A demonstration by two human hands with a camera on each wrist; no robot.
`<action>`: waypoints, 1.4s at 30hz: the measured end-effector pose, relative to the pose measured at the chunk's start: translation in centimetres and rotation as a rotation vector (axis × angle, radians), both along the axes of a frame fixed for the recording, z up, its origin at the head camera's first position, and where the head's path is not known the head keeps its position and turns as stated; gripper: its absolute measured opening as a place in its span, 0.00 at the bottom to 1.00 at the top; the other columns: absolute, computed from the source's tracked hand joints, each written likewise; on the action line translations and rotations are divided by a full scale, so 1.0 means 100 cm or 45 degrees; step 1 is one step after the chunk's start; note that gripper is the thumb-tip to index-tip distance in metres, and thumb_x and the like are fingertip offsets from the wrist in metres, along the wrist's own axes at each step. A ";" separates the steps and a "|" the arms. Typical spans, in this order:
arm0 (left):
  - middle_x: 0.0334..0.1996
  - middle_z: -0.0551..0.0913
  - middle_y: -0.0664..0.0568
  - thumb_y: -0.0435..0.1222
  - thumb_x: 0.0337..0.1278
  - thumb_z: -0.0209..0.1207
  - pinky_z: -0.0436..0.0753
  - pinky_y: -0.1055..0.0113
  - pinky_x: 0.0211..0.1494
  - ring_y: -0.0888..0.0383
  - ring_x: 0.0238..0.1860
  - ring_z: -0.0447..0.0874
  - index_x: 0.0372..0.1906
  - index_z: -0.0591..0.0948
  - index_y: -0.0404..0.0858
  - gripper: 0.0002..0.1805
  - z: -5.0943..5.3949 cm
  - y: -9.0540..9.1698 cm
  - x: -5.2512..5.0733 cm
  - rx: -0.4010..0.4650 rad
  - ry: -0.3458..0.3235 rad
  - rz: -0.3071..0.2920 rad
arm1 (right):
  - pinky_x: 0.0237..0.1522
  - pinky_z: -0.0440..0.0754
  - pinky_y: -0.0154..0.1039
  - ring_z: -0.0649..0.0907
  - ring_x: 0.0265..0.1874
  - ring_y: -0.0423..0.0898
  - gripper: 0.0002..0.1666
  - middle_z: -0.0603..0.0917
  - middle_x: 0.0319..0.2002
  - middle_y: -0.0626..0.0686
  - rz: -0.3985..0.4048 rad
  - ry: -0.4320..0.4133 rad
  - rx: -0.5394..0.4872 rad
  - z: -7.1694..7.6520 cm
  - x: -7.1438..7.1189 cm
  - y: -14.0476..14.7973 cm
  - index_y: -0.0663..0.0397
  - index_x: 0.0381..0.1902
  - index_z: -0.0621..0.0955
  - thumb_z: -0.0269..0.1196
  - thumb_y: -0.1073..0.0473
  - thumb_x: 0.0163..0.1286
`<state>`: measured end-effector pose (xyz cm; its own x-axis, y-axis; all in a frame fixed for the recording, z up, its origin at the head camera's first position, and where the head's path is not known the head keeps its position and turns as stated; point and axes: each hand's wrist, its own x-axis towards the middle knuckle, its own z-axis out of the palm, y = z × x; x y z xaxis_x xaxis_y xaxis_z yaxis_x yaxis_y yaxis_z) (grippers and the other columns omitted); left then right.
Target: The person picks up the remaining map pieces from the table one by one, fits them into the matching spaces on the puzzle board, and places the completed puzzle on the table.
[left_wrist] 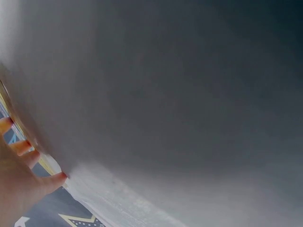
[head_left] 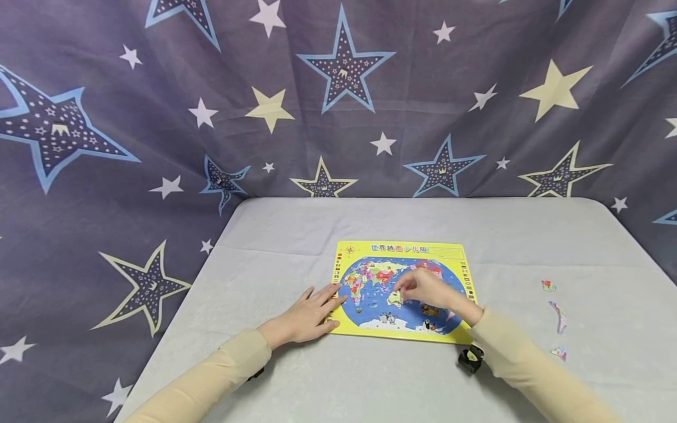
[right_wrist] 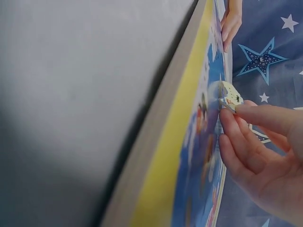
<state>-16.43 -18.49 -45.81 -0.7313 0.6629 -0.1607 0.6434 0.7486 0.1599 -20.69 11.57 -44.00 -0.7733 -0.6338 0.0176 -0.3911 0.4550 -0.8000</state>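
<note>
A world map puzzle board (head_left: 402, 339) with a yellow border and blue oceans lies flat on the table. My left hand (head_left: 302, 316) rests at its left edge, fingers spread and nearly straight, the fingertips on the border. Over the middle of the map, my right hand (head_left: 425, 289) pinches a pale yellow puzzle piece (right_wrist: 231, 96) between thumb and fingers. In the right wrist view this piece stands tilted, its lower edge at the board's surface. Whether it sits in a recess, I cannot tell.
Right of the board lie a red and green puzzle piece (head_left: 548, 285), a long curved purplish piece (head_left: 559, 317) and a small multicoloured piece (head_left: 559, 353). A star-patterned curtain (head_left: 402, 135) hangs behind the grey-white table (head_left: 285, 235).
</note>
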 end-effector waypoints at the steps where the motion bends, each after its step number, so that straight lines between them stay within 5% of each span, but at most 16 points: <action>1: 0.69 0.45 0.48 0.55 0.63 0.36 0.48 0.45 0.63 0.54 0.68 0.41 0.68 0.53 0.46 0.32 0.000 0.000 0.000 0.002 0.000 0.000 | 0.27 0.77 0.31 0.80 0.26 0.43 0.09 0.82 0.27 0.54 0.001 0.000 -0.002 0.000 0.000 0.000 0.65 0.35 0.81 0.58 0.73 0.56; 15: 0.69 0.45 0.48 0.55 0.62 0.37 0.48 0.45 0.63 0.54 0.68 0.42 0.68 0.53 0.46 0.32 0.001 -0.001 0.000 0.003 0.010 -0.001 | 0.24 0.73 0.30 0.76 0.22 0.39 0.08 0.81 0.26 0.52 0.006 0.028 0.020 -0.004 0.001 -0.005 0.64 0.34 0.81 0.58 0.72 0.57; 29: 0.69 0.43 0.50 0.56 0.62 0.34 0.47 0.47 0.64 0.55 0.69 0.39 0.69 0.51 0.49 0.32 -0.001 -0.001 0.000 -0.028 0.005 0.009 | 0.19 0.66 0.30 0.70 0.17 0.39 0.09 0.82 0.27 0.52 -0.101 0.009 0.096 -0.001 0.004 -0.010 0.63 0.34 0.82 0.57 0.72 0.56; 42: 0.69 0.43 0.50 0.56 0.63 0.34 0.46 0.47 0.64 0.55 0.69 0.39 0.69 0.51 0.48 0.32 -0.003 -0.001 -0.001 -0.026 0.009 0.016 | 0.17 0.65 0.29 0.65 0.13 0.37 0.11 0.78 0.23 0.50 -0.050 0.081 0.133 -0.003 0.006 -0.010 0.63 0.39 0.81 0.58 0.70 0.57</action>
